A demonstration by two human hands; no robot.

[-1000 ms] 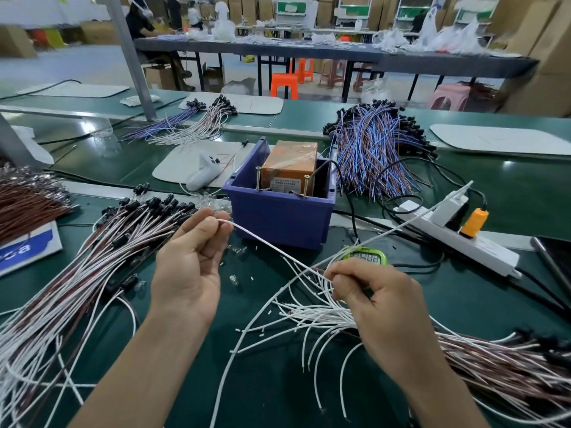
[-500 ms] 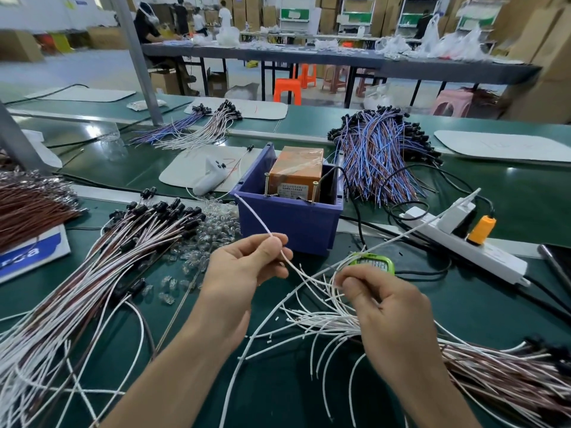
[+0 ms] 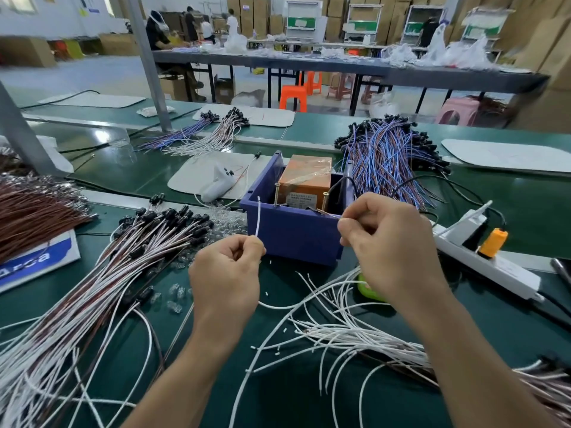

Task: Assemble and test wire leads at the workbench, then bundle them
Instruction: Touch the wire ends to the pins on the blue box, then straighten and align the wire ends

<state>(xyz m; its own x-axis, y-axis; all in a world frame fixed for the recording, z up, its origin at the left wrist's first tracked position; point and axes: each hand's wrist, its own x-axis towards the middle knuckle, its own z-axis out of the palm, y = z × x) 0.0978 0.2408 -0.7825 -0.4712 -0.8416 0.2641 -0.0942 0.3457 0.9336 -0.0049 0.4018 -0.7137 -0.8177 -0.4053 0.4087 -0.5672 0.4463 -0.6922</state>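
Your left hand pinched a white wire that stood upright before the blue bin. Your right hand pinched a thin wire tip at the bin's front rim, near the orange box inside. Below, loose white wires lay on the green bench.

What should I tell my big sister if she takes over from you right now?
Left hand: pinches a white wire, its end standing up.
Right hand: pinches a thin wire tip at the blue bin rim, near the screws; I cannot tell whether it touches one.
Done: black-capped leads heaped at left look assembled.
Left: test the loose white wires lying below the hands, then bundle.
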